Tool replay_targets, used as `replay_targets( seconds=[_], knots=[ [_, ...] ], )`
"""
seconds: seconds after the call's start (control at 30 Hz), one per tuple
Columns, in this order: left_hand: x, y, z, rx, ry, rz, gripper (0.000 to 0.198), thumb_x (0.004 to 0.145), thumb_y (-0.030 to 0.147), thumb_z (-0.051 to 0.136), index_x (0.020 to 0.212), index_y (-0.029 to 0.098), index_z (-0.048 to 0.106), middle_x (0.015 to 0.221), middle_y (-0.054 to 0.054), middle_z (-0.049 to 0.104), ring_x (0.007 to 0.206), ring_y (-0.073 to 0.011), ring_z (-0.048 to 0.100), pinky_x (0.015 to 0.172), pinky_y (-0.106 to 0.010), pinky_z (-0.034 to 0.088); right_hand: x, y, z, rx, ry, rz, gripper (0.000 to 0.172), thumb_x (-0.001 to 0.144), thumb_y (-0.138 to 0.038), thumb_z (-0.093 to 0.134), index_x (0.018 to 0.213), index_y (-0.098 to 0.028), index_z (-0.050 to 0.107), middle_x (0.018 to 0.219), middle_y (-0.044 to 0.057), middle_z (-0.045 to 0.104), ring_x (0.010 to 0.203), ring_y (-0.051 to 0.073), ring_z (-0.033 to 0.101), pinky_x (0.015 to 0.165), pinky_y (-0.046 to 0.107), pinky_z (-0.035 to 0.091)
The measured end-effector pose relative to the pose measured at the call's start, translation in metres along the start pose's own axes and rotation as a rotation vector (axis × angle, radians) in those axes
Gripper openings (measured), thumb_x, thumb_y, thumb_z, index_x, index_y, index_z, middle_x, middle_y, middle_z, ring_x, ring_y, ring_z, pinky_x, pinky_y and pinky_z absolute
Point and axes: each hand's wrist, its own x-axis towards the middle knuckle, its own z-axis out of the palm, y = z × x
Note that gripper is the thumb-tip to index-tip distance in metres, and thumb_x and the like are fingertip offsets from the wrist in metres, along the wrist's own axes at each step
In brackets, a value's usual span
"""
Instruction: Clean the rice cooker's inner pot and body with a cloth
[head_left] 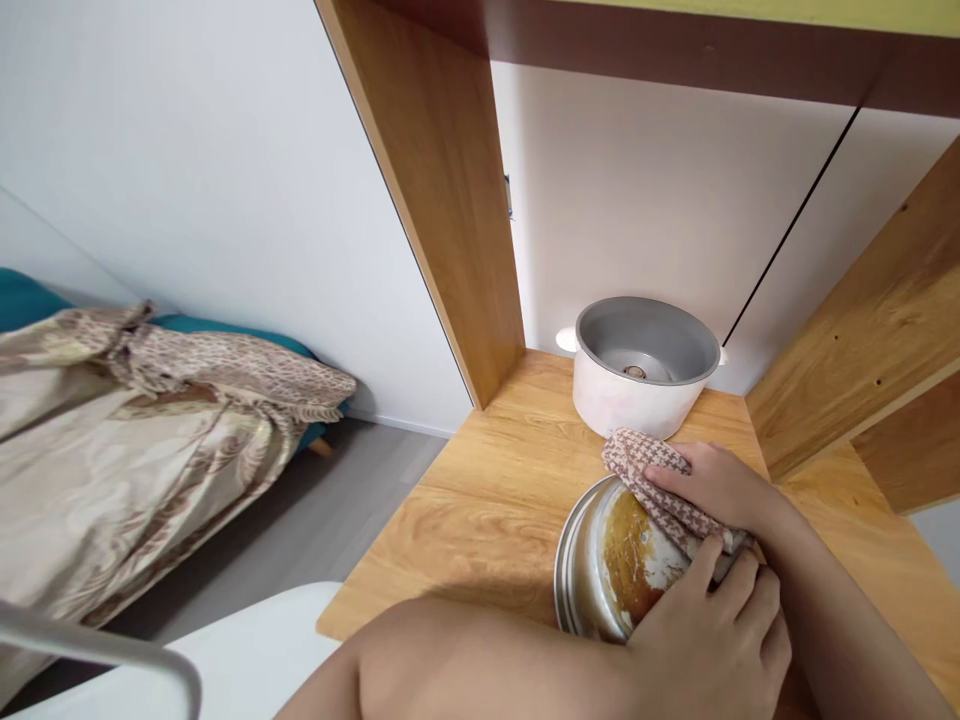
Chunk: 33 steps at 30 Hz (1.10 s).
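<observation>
A metal pot (630,560) with brown, burnt-looking stains and worn patches on its outside lies tipped on the wooden tabletop, its ridged rim to the left. My left hand (720,625) reaches across from the lower left and is closed on the pot's near right side, fingers curled by the edge of a cloth. The brown-and-white checked cloth (637,465) drapes over the pot's upper side. My right hand (705,480) grips it from the right, pressing it against the pot. Both palms are hidden, as is part of the pot beneath hands and cloth.
Behind the cloth stands a white pot (637,400) with a grey inside and side handles, close to the wall. Wooden panels (435,190) flank the tabletop (450,520), with a shelf overhead. A white chair (255,650) is at lower left; a cloth-covered couch (187,400) lies beyond.
</observation>
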Motion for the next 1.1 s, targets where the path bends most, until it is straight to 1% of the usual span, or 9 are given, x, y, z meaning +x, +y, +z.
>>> replay_targets(
  seconds=[0.1, 0.17, 0.3, 0.37, 0.6, 0.8, 0.97, 1.03, 1.1],
  knots=[
    [0.0004, 0.0006, 0.0006, -0.011, 0.007, -0.01, 0.031, 0.104, 0.029, 0.049, 0.116, 0.017, 0.075, 0.126, -0.011, 0.07, 0.123, -0.0288, 0.057, 0.113, -0.051, 0.03, -0.0001, -0.0011, -0.0007, -0.11, 0.012, 0.066, 0.049, 0.094, -0.068, 0.052, 0.094, -0.025, 0.076, 0.098, 0.007, 0.079, 0.097, 0.03, 0.07, 0.081, 0.036, 0.047],
    [0.0005, 0.0012, 0.0009, -0.028, 0.011, -0.021, 0.031, 0.103, 0.029, 0.049, 0.115, 0.017, 0.075, 0.124, -0.01, 0.07, 0.122, -0.0281, 0.057, 0.113, -0.051, 0.031, -0.0009, -0.0028, -0.0014, -0.136, 0.02, 0.078, 0.05, 0.094, -0.069, 0.051, 0.094, -0.026, 0.076, 0.098, 0.008, 0.079, 0.097, 0.031, 0.07, 0.08, 0.036, 0.047],
    [0.0012, 0.0015, -0.0001, -0.051, 0.003, -0.03, 0.03, 0.103, 0.03, 0.05, 0.113, 0.017, 0.076, 0.125, -0.011, 0.07, 0.124, -0.0288, 0.055, 0.113, -0.05, 0.031, -0.0027, -0.0067, -0.0038, -0.041, -0.036, -0.03, 0.049, 0.1, -0.062, 0.046, 0.103, -0.024, 0.076, 0.102, 0.007, 0.079, 0.101, 0.028, 0.07, 0.085, 0.034, 0.047],
    [0.002, 0.0012, -0.0011, -0.052, -0.01, -0.029, 0.03, 0.103, 0.03, 0.05, 0.114, 0.016, 0.075, 0.127, -0.011, 0.069, 0.125, -0.0289, 0.055, 0.113, -0.049, 0.031, -0.0029, -0.0079, -0.0048, -0.019, -0.056, -0.056, 0.049, 0.101, -0.06, 0.044, 0.105, -0.023, 0.076, 0.103, 0.007, 0.079, 0.101, 0.028, 0.07, 0.085, 0.034, 0.047],
    [0.0039, 0.0012, -0.0009, -0.077, -0.003, -0.044, 0.031, 0.103, 0.028, 0.049, 0.112, 0.017, 0.076, 0.121, -0.01, 0.071, 0.121, -0.0277, 0.056, 0.112, -0.049, 0.031, -0.0021, -0.0059, -0.0028, -0.147, 0.012, 0.032, 0.05, 0.099, -0.064, 0.048, 0.094, -0.023, 0.077, 0.096, 0.008, 0.079, 0.098, 0.028, 0.07, 0.084, 0.033, 0.046],
    [0.005, 0.0019, -0.001, -0.075, -0.024, -0.068, 0.034, 0.104, 0.029, 0.046, 0.114, 0.017, 0.076, 0.125, -0.01, 0.07, 0.124, -0.0277, 0.055, 0.112, -0.049, 0.029, -0.001, -0.0043, -0.003, -0.079, -0.035, -0.041, 0.048, 0.101, -0.06, 0.044, 0.106, -0.023, 0.075, 0.102, 0.008, 0.079, 0.101, 0.027, 0.07, 0.085, 0.033, 0.046],
    [0.0047, 0.0029, -0.0007, -0.077, -0.025, -0.087, 0.033, 0.104, 0.029, 0.046, 0.113, 0.018, 0.075, 0.123, -0.01, 0.069, 0.124, -0.0274, 0.054, 0.114, -0.05, 0.027, 0.0001, -0.0057, -0.0026, -0.175, 0.008, 0.054, 0.051, 0.097, -0.068, 0.046, 0.093, -0.025, 0.073, 0.098, 0.008, 0.078, 0.097, 0.03, 0.069, 0.08, 0.036, 0.046],
    [0.0043, 0.0039, 0.0001, -0.079, -0.013, -0.096, 0.032, 0.104, 0.028, 0.046, 0.112, 0.017, 0.075, 0.122, -0.009, 0.07, 0.123, -0.0271, 0.054, 0.112, -0.049, 0.028, -0.0002, -0.0058, -0.0021, -0.19, 0.015, 0.075, 0.053, 0.097, -0.07, 0.046, 0.093, -0.025, 0.073, 0.098, 0.009, 0.078, 0.098, 0.031, 0.069, 0.079, 0.036, 0.046],
    [0.0043, 0.0051, 0.0007, -0.079, -0.012, -0.099, 0.033, 0.104, 0.028, 0.045, 0.112, 0.017, 0.075, 0.122, -0.009, 0.07, 0.122, -0.0269, 0.054, 0.111, -0.049, 0.029, -0.0007, -0.0055, -0.0021, -0.165, 0.004, 0.046, 0.052, 0.098, -0.068, 0.045, 0.098, -0.024, 0.074, 0.101, 0.009, 0.078, 0.099, 0.03, 0.069, 0.081, 0.036, 0.046]
  ],
)
